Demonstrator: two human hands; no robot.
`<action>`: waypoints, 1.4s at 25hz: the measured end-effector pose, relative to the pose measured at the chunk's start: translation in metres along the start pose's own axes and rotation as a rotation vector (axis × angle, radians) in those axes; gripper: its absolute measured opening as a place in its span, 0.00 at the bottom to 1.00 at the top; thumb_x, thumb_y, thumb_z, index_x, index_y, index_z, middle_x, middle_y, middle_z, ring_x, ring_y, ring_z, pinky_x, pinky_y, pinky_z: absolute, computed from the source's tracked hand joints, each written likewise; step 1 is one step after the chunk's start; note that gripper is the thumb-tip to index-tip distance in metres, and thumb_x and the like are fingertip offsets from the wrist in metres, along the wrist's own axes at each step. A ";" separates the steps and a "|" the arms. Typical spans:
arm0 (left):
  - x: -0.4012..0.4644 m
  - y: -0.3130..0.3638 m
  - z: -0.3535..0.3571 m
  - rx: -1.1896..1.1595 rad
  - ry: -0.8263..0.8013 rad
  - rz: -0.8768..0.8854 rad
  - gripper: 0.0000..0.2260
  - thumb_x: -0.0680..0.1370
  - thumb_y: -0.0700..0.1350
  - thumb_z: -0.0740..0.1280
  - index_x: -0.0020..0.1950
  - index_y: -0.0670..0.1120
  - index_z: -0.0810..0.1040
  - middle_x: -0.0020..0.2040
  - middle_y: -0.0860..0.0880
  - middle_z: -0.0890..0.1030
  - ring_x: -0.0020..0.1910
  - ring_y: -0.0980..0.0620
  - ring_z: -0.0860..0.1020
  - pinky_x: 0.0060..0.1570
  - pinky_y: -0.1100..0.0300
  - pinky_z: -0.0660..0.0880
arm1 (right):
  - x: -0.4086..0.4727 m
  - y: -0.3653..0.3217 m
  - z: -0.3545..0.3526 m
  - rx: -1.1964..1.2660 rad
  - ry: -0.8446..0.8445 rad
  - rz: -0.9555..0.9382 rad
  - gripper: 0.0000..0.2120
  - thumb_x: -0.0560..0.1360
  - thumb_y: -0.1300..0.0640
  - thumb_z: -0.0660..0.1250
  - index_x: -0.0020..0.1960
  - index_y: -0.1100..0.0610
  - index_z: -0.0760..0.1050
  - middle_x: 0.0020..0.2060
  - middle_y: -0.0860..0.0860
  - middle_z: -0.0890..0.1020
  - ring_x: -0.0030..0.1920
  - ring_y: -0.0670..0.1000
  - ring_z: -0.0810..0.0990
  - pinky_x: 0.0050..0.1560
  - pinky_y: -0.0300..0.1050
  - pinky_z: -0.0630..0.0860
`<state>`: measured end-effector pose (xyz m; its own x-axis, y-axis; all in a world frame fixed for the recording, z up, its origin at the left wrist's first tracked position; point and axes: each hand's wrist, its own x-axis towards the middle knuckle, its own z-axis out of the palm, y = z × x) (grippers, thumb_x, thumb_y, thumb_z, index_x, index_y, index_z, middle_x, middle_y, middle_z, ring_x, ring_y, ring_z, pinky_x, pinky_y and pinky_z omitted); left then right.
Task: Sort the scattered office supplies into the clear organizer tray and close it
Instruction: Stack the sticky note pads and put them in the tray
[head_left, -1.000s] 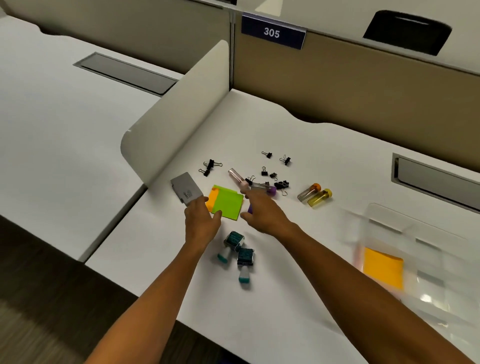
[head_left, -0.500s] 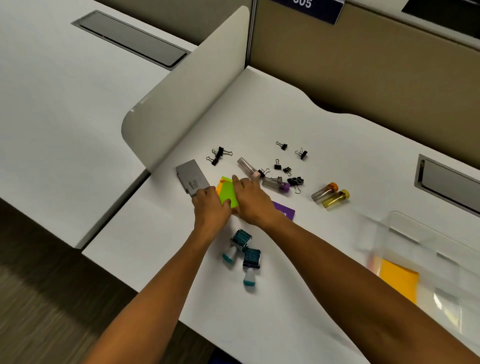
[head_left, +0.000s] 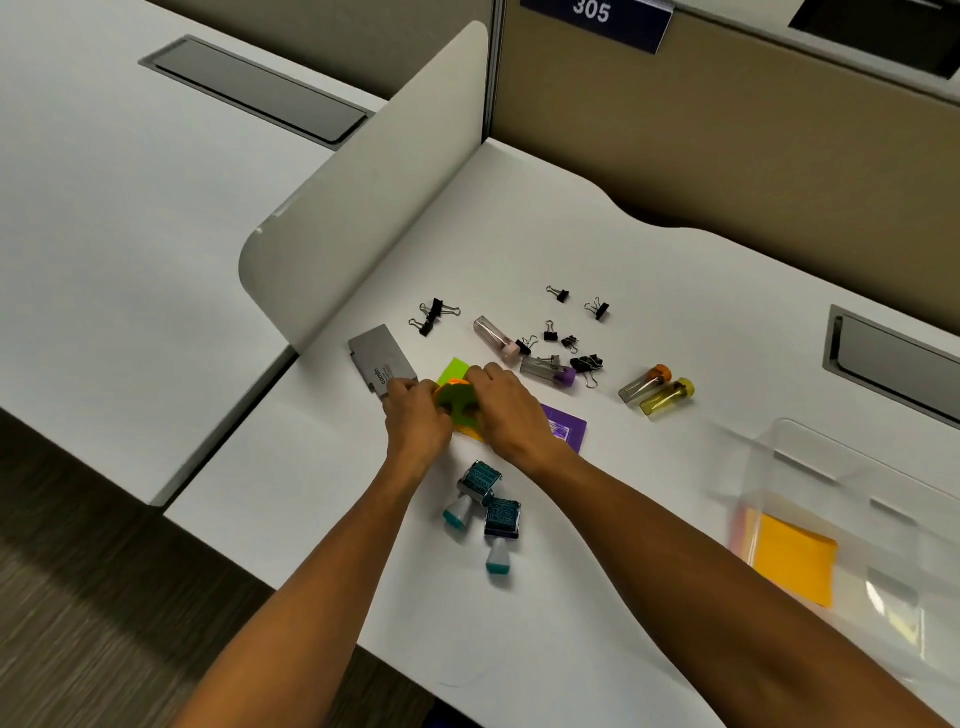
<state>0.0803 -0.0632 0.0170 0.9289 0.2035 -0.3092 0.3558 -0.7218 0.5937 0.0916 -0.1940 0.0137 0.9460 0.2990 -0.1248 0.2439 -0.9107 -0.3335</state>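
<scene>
Showing the worktop (head_left: 597, 228) with the tray (head_left: 852, 499) at its right edge, lid open, an orange pad (head_left: 795, 564) inside, well apart from both hands. Left hand (head_left: 415, 413) and right hand (head_left: 506, 408) meet at the green-and-orange notes (head_left: 457, 400), fingers curled, pinching them from either side. The tray lies to the right; the right hand seems better placed for the carry.

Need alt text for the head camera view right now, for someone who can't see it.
Both hands, left hand and right hand, gather green and orange sticky notes on a white desk. Binder clips, small tubes, two stamps and a grey card case lie scattered; the clear organizer tray sits right.
</scene>
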 end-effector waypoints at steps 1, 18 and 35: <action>-0.002 0.000 0.000 -0.020 -0.002 0.007 0.15 0.77 0.38 0.66 0.64 0.41 0.76 0.67 0.40 0.67 0.65 0.41 0.70 0.65 0.50 0.70 | -0.002 0.001 -0.002 0.034 0.018 0.006 0.17 0.73 0.60 0.67 0.60 0.55 0.69 0.53 0.55 0.76 0.52 0.59 0.76 0.37 0.49 0.67; -0.005 -0.004 -0.002 -0.204 0.071 0.049 0.18 0.76 0.49 0.70 0.63 0.43 0.76 0.61 0.43 0.77 0.57 0.45 0.77 0.56 0.51 0.75 | -0.053 0.034 -0.051 0.582 0.363 0.356 0.11 0.79 0.53 0.64 0.59 0.55 0.76 0.49 0.53 0.81 0.48 0.54 0.79 0.46 0.50 0.76; 0.033 0.048 0.026 0.335 -0.226 0.192 0.28 0.69 0.50 0.77 0.63 0.43 0.68 0.58 0.40 0.75 0.60 0.38 0.73 0.55 0.46 0.73 | -0.218 0.160 -0.102 0.755 0.733 0.678 0.12 0.78 0.55 0.67 0.60 0.57 0.75 0.49 0.56 0.81 0.46 0.55 0.81 0.32 0.46 0.80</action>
<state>0.1257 -0.1082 0.0156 0.9158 -0.0779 -0.3941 0.0921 -0.9143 0.3945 -0.0538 -0.4335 0.0831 0.7884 -0.6150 -0.0126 -0.2920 -0.3561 -0.8876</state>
